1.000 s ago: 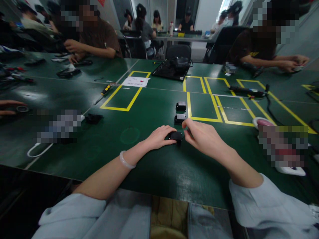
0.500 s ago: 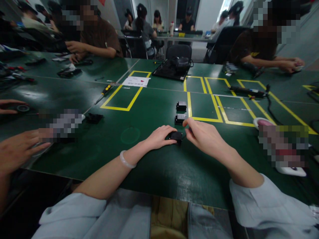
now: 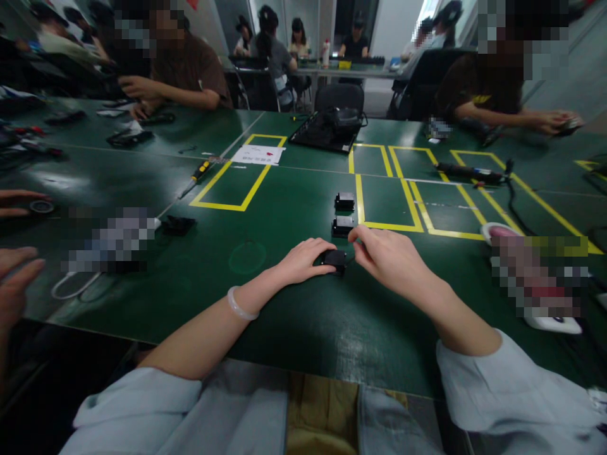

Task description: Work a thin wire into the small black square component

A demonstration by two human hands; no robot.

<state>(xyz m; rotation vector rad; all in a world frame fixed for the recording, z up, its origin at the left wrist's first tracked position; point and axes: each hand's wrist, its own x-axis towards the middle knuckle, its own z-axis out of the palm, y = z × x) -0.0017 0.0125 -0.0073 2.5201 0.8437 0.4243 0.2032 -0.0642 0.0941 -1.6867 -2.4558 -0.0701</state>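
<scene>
My left hand (image 3: 303, 260) rests on the green table (image 3: 294, 316), its fingers closed on a small black block (image 3: 336, 259). My right hand (image 3: 386, 259) sits just right of that block, thumb and fingers pinched near its right edge; what they pinch is too small to make out. Two more small black blocks (image 3: 343, 225) (image 3: 344, 201) lie in a row just beyond, beside a yellow taped rectangle (image 3: 386, 225).
A co-worker's hand (image 3: 16, 278) is at the left edge near a white cable (image 3: 71, 287). A screwdriver (image 3: 199, 172), a paper sheet (image 3: 258, 155), a black tray (image 3: 327, 131) and a dark tool with cord (image 3: 469, 172) lie farther back. Several people sit around the tables.
My hands have hardly moved on the black block. The co-worker's hand at the left reached in over the table, then drew back toward the left edge.
</scene>
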